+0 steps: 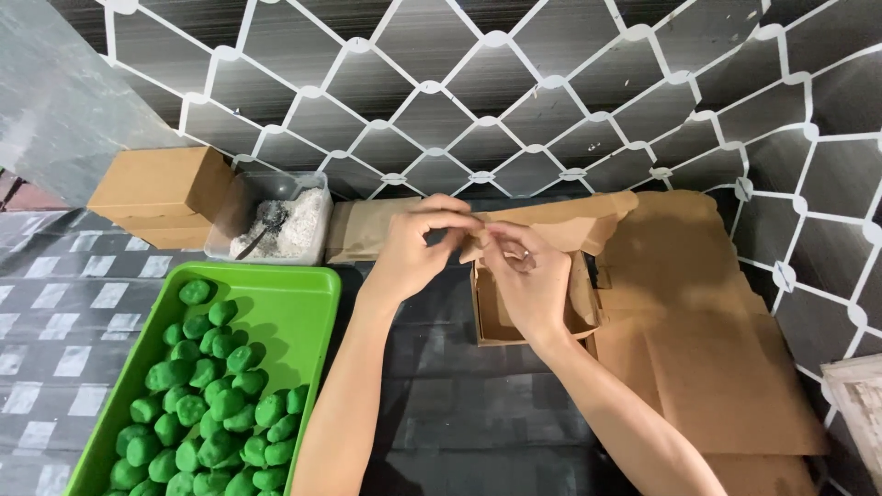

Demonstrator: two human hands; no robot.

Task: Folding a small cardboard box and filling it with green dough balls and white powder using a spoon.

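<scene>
At centre, above the dark patterned table [478, 413]: left hand [409, 253] and right hand [528, 280], fingers pinched on the raised flap of a small brown cardboard box [501, 317]. Right of the box, stacked flat cardboard blanks [707, 349]. Near left, green tray [294, 303] of green balls [207, 404]; farther left, clear container of white powder [289, 225], closed cardboard boxes [161, 188].

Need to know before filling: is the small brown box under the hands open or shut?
Open: the small brown box shows its hollow inside, lid flap raised.
</scene>
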